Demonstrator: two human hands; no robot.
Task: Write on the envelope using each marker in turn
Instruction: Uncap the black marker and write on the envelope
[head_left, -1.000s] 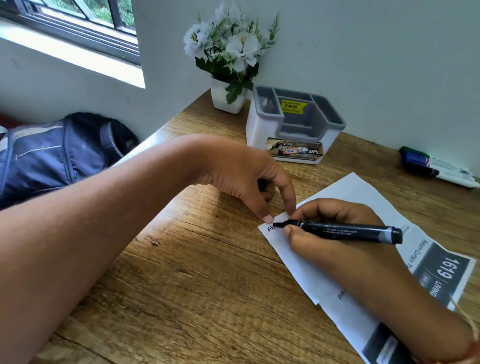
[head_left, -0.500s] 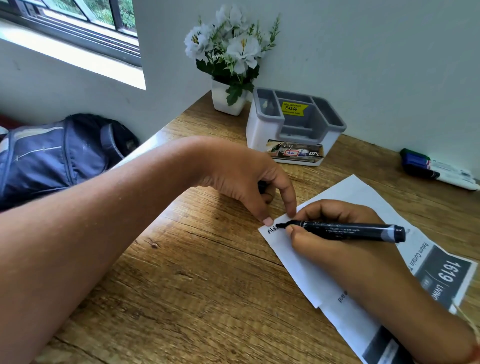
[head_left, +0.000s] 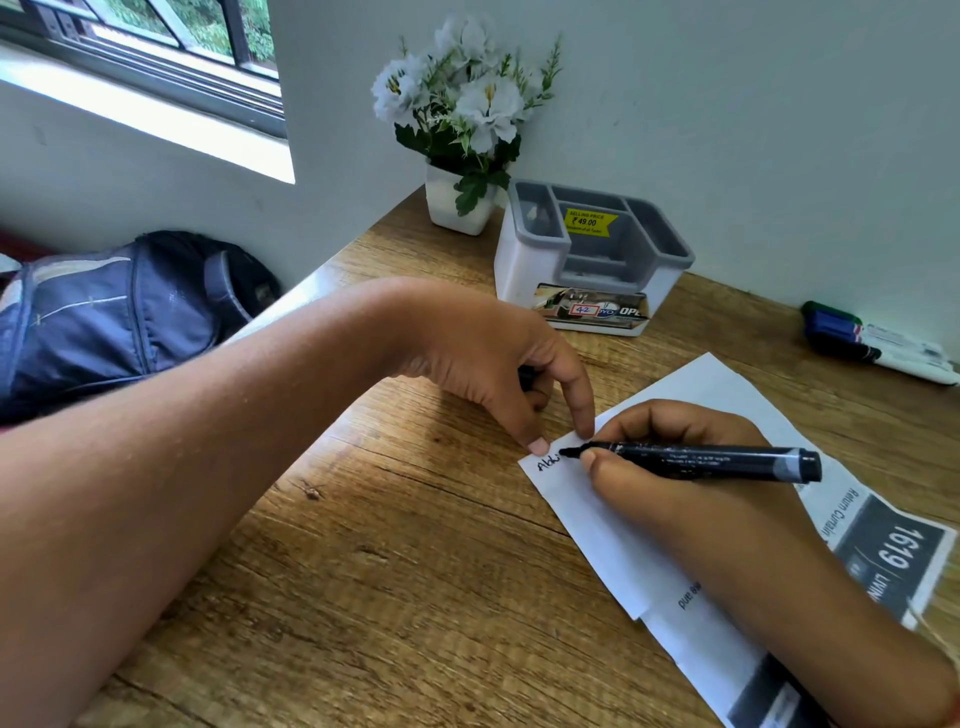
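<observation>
The counter (head_left: 405, 545) is seen as brown wood with a marked grain and a matt finish. The envelope (head_left: 597, 525) is made of smooth white paper, printed grey at its near right. The black marker (head_left: 696, 461) looks like plastic with a slight sheen. The organiser (head_left: 524, 270) at the far side is shown in smooth white and grey plastic.
</observation>
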